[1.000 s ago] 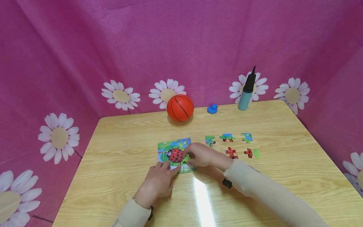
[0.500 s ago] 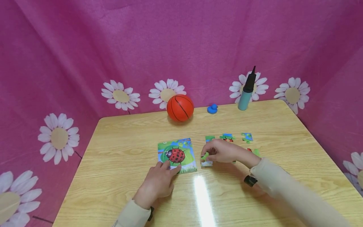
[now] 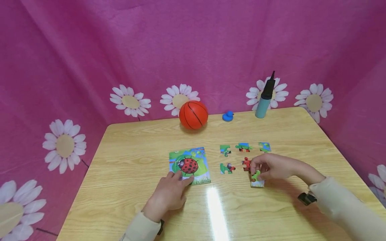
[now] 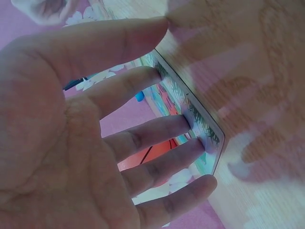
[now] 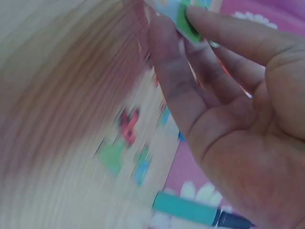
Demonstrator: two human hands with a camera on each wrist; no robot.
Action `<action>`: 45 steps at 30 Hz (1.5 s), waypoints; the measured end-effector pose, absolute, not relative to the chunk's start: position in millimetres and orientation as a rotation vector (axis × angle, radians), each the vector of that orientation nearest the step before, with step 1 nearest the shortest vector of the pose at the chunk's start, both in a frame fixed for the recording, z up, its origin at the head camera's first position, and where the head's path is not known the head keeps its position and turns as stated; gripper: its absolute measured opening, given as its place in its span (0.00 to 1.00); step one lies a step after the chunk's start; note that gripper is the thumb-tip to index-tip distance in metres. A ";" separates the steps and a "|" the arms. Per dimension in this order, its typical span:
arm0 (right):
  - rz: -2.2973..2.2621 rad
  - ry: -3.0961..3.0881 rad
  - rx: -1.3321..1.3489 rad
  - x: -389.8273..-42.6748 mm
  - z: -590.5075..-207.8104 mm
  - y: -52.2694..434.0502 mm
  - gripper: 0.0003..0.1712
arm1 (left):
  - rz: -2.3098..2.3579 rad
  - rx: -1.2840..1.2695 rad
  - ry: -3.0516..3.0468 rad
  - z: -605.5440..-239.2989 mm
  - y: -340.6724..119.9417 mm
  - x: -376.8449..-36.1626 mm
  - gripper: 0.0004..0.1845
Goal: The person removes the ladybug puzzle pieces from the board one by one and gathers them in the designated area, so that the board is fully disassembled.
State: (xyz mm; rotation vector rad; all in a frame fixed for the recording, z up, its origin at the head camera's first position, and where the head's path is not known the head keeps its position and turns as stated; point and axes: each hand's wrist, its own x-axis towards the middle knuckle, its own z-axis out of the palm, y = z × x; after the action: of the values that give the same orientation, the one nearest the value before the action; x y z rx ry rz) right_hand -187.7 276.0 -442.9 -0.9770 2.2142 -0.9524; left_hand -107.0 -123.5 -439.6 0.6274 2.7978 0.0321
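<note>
— Holding a green and white puzzle piece (image 3: 257, 178) in my right hand (image 3: 271, 167), pinched between thumb and fingers, low over the wooden table (image 3: 126, 157). The right wrist view shows the same pinch at the fingertips (image 5: 209, 21).

— And your left hand?

— My left hand (image 3: 169, 194) lies with fingers straight, their tips pressing the near edge of the ladybird puzzle board (image 3: 189, 165). The left wrist view shows the fingertips (image 4: 190, 129) on the board's rim.

— What lies around the right hand?

— Just left of it is a red piece (image 3: 246, 164), touching or nearly touching my fingers; I cannot tell which. Further left sits a green and red piece (image 3: 227, 168). Beyond the hand, a row of three pieces: a green one (image 3: 224, 150), a green and red one (image 3: 243, 146), a blue and green one (image 3: 264, 146).

— Anything at the far edge?

— An orange basketball (image 3: 193, 114), a small blue duck (image 3: 228, 116) and a teal hand pump (image 3: 264, 97), well apart from both hands.
</note>
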 end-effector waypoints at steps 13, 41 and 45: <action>-0.997 2.150 -0.974 -173.8 -460.0 338.9 0.08 | 0.020 0.680 2.792 -442.9 -119.8 -109.7 0.37; -0.644 2.460 -0.727 -175.4 -443.3 307.1 0.16 | 0.073 0.653 2.790 -440.8 -126.8 -111.8 0.35; -0.725 2.426 -0.808 -184.2 -440.0 289.4 0.14 | 0.141 0.659 2.771 -441.9 -132.3 -114.0 0.34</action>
State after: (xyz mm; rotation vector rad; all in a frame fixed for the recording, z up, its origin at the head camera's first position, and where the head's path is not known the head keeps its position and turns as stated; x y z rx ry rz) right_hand -184.2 289.4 -440.0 -0.8079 2.4263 -0.7246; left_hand -114.0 -132.3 -441.9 0.6590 2.7714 0.1411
